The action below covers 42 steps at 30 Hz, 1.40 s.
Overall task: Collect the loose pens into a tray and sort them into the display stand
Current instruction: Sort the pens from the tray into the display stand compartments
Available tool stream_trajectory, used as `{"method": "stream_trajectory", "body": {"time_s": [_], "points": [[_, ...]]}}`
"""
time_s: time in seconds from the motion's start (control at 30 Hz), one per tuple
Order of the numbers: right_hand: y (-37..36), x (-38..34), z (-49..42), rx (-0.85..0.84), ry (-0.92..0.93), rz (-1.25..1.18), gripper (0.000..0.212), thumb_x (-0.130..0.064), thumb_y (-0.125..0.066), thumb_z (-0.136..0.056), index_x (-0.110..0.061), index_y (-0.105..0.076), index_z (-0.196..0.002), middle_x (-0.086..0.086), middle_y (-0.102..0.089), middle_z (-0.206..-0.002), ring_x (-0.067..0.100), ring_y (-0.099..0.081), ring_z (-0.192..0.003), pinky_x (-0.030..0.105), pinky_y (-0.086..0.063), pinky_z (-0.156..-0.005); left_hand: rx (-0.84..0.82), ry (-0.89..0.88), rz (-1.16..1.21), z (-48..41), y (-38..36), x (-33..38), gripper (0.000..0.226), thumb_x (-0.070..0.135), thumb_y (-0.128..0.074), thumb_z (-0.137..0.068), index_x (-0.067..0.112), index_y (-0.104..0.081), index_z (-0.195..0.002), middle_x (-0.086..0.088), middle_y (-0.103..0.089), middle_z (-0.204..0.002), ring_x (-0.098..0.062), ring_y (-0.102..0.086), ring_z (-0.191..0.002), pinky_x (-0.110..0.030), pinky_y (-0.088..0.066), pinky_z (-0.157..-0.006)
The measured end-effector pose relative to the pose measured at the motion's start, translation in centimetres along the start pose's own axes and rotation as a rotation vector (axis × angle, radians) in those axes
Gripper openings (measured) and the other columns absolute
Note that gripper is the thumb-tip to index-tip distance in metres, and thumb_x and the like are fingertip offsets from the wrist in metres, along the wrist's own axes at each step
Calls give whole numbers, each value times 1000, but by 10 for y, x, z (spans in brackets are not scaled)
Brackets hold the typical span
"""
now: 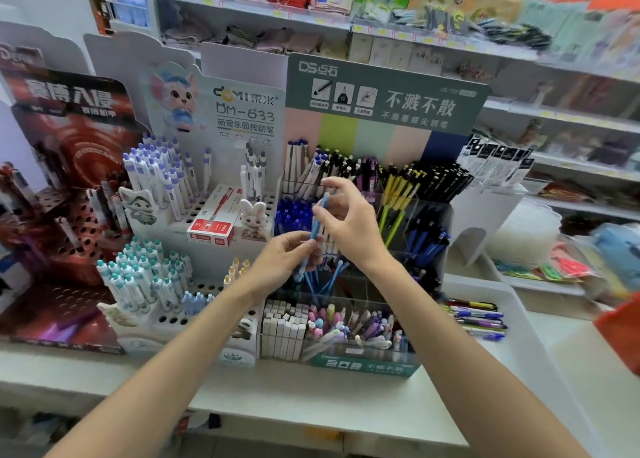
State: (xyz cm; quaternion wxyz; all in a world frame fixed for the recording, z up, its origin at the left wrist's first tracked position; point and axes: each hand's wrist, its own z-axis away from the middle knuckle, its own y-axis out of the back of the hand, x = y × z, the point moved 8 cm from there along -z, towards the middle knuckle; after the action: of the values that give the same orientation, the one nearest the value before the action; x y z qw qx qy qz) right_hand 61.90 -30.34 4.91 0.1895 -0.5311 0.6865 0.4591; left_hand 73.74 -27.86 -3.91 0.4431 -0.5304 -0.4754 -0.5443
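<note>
A light blue pen (316,227) stands nearly upright in front of the clear tiered display stand (429,215). My left hand (284,260) grips its lower part and my right hand (346,218) pinches its upper part. Below the hands, several more light blue pens (332,277) lean in a middle compartment of the stand. At the right, a white tray (512,319) holds several loose pens (478,319) in mixed colours.
A white peg-hole stand (207,215) with purple and teal pens and a red pen box (216,222) sits left of the clear stand. A red display (69,194) is further left. Shelves of goods rise behind. The counter edge runs along the front.
</note>
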Motion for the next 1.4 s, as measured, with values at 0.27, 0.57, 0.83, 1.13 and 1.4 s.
{"method": "stream_trajectory", "body": {"time_s": [0.27, 0.57, 0.83, 1.13, 1.4], "points": [[38, 32, 43, 263, 46, 198, 24, -7, -70, -89, -13, -53, -105, -5, -60, -88, 8, -68, -78, 19, -57, -65, 331, -34, -95, 19, 26, -31, 9, 15, -59, -98, 20, -66, -100, -5, -71, -91, -12, -64, -73, -21, -52, -63], [-16, 60, 70, 29, 245, 735, 12, -23, -76, -84, -13, -79, -91, -1, -72, -90, 22, -57, -90, 38, -48, -78, 308, -10, -197, 34, 21, -43, 11, 15, -56, -100, 17, -67, -97, -3, -70, -81, 1, -59, -58, -17, -48, -57], [58, 93, 117, 153, -18, 531, 23, -12, -67, -89, -9, -70, -112, 0, -69, -93, 2, -51, -71, 25, -52, -69, 208, -31, -276, 22, -37, -32, 10, 16, -59, -98, 15, -67, -90, -1, -68, -77, -8, -57, -63, -21, -48, -59], [234, 175, 219, 309, -482, 575, 19, -15, -66, -90, -12, -71, -108, 3, -71, -98, 10, -55, -71, 20, -45, -71, -95, -19, -375, -13, -217, -36, 10, 15, -60, -95, 15, -66, -88, -3, -69, -77, -12, -59, -62, -24, -50, -57], [345, 281, 281, 43, -742, 608, 33, -24, -63, -91, -14, -66, -122, 5, -65, -121, 17, -57, -102, 24, -44, -86, -157, 70, -518, -72, -382, -87, 8, 14, -59, -92, 12, -67, -89, -8, -69, -82, -18, -60, -70, -32, -51, -63]]}}
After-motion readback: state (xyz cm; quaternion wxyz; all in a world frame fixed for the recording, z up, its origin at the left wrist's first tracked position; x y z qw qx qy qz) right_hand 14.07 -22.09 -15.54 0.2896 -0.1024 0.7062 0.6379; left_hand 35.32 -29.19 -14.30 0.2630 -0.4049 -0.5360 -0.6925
